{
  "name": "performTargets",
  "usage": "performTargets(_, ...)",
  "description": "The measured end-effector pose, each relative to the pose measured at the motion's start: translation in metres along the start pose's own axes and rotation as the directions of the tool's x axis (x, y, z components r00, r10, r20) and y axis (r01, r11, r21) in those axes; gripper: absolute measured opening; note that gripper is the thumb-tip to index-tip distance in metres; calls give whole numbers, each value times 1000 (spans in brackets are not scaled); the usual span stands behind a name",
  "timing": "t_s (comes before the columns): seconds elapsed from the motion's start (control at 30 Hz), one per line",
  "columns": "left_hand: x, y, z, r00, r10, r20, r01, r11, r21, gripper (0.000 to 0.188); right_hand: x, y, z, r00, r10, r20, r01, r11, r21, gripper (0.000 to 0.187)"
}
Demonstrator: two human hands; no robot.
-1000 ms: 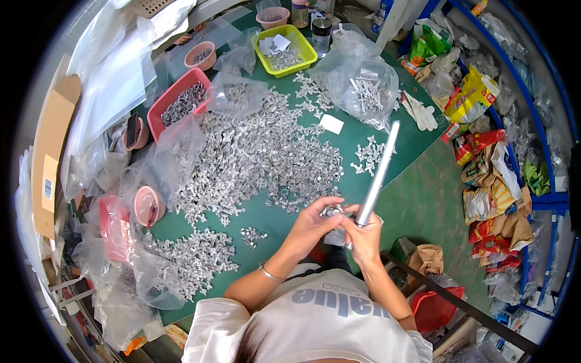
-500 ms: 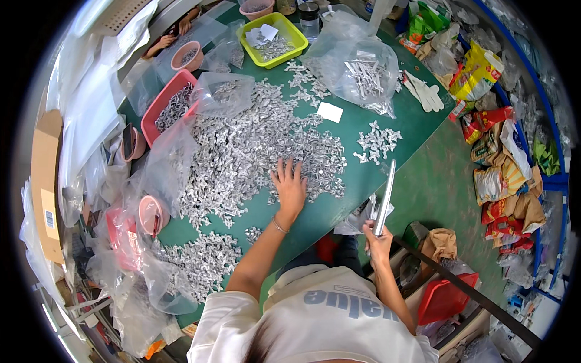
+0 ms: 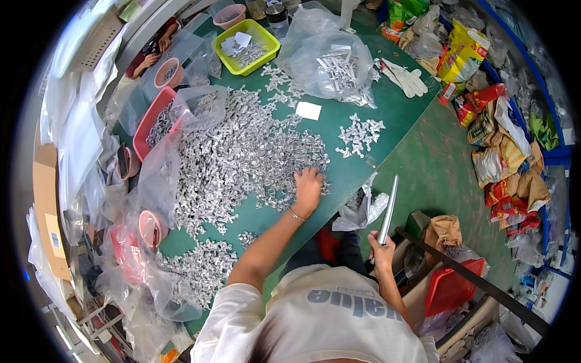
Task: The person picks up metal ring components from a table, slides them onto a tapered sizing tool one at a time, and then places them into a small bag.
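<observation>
My left hand (image 3: 308, 186) is at the right edge of a large heap of small silver metal pieces (image 3: 227, 154), many of them ring-shaped here. Its fingers are curled down and pressed together into the heap; whatever lies between them is hidden. Off the table's near edge, my right hand (image 3: 382, 253) grips the lower, thicker end of a ring mandrel (image 3: 389, 209), a tapered silver rod pointing upward. A white plastic bag with metal pieces (image 3: 366, 212) hangs at the table edge between both hands.
On the green table (image 3: 387, 142) lie a small pile of pieces (image 3: 361, 134), a white card (image 3: 308, 111), a clear bag of metal parts (image 3: 339, 69) and white gloves (image 3: 404, 80). A yellow-green basket (image 3: 266, 57) and pink tubs stand farther back. Another person's hands (image 3: 156, 51) show at far left.
My left hand has moved right along the heap, its spread fingers now curled in. The ring mandrel has shifted slightly lower in my right hand. The view has shifted slightly.
</observation>
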State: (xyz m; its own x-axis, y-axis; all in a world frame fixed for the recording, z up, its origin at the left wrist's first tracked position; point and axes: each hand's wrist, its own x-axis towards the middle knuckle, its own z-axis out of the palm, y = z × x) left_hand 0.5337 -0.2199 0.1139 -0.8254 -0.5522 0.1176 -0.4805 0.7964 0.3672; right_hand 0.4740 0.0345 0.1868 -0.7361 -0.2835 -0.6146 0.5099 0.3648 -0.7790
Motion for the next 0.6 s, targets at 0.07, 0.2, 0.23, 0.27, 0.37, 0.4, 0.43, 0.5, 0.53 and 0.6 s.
performTargets(0.07, 1, -1, -3, 993, -44, -114, 27, 989, -147, 11, 0, -1, -1, 1000, -11, 25, 11, 1000, -3, 17)
performTargets(0.2, 8, -17, -7, 914, -297, -278, 136, 868, -478, 13, 7, -10, 9, 993, -34, 110, 30, 999, 35, 15)
performTargets(0.23, 7, -20, -9, 859, -447, -250, 245, 788, -565, 14, 9, -13, 14, 993, -37, 115, 33, 999, 36, 15)
performTargets(0.27, 11, -11, -34, 815, -579, -27, 434, 640, -635, 16, 10, -19, 19, 987, -50, 155, 45, 998, 37, 15)
performTargets(0.37, 9, -24, -23, 716, -687, 122, 283, 126, -951, 15, 16, -37, 38, 968, -82, 239, 67, 995, 72, 15)
performTargets(0.4, 12, -17, -39, 690, -681, 244, 295, -42, -955, 16, 16, -48, 47, 964, -88, 250, 62, 992, 111, 15)
performTargets(0.43, 12, -12, -51, 689, -684, 239, 291, -41, -956, 16, 18, -57, 54, 960, -95, 262, 56, 987, 150, 16)
performTargets(0.5, 8, -2, -75, 704, -618, 349, 213, -285, -935, 17, 23, -70, 70, 943, -121, 310, 77, 986, 149, 20)
performTargets(0.53, 6, 4, -84, 730, -596, 335, 193, -290, -937, 17, 22, -83, 81, 928, -176, 327, 128, 978, 163, 24)
performTargets(0.6, -1, 19, -109, 756, -557, 345, 147, -370, -917, 17, 16, -107, 100, 907, -233, 350, 181, 968, 176, 27)
